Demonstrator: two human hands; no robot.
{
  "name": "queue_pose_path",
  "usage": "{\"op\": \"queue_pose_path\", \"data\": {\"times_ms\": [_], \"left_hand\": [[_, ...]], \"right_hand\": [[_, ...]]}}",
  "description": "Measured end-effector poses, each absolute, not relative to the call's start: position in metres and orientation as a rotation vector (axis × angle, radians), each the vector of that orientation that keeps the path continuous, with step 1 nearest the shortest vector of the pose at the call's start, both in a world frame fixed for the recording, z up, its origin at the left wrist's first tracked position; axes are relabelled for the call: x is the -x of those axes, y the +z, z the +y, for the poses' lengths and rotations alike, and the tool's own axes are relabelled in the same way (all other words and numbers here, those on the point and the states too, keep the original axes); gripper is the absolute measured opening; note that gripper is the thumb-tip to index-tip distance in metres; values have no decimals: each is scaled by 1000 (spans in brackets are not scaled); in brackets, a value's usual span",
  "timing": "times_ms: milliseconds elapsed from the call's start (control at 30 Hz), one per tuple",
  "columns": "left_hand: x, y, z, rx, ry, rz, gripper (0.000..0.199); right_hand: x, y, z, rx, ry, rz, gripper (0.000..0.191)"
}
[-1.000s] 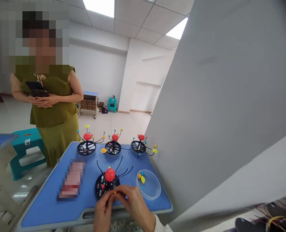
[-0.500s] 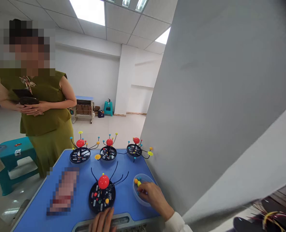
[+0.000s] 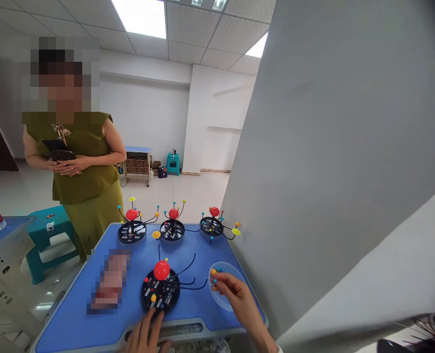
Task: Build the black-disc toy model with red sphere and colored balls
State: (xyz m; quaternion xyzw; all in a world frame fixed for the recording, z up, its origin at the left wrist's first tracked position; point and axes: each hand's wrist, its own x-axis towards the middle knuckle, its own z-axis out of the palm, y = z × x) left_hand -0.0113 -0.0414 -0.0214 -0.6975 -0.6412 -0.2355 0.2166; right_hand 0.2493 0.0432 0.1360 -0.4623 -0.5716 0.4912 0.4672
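Observation:
My right hand [image 3: 235, 296] pinches a small blue ball [image 3: 215, 281] over the round clear plastic bowl [image 3: 222, 303]. Orange and blue balls lie in the bowl. In front of me on the blue desk sits a solar system model [image 3: 160, 291], with a black round base, a big red ball [image 3: 162, 270] and bent black arms. Several of these arms have bare tips. Small red, orange and yellow balls also show on it. With fingers stretched and a little apart, my left hand [image 3: 147, 334] rests against the near edge of the base.
Three similar models [image 3: 132, 231] with coloured balls stand along the desk's far edge. A blurred flat item [image 3: 109, 282] lies at left. A grey wall [image 3: 313, 171] rises close on the right. Beyond the desk stand a person [image 3: 81, 162] and a teal stool [image 3: 53, 235].
My right hand has come up out of the bowl with the blue ball between its fingertips. The near model has turned on its base, so its bare arms point more to the right.

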Motion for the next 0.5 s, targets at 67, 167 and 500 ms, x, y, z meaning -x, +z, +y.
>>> {"op": "queue_pose_path", "data": {"times_ms": [67, 167, 500], "left_hand": [[30, -17, -42, 1981, -669, -1745, 32], [48, -5, -45, 1971, -744, -1772, 34], [-9, 51, -41, 2018, -1823, -2227, 43]], "right_hand": [[-239, 140, 33, 1078, 1354, -1240, 38], [-224, 144, 18, 1024, 1505, -1055, 39], [-183, 154, 14, 1030, 1382, -1442, 33]]}}
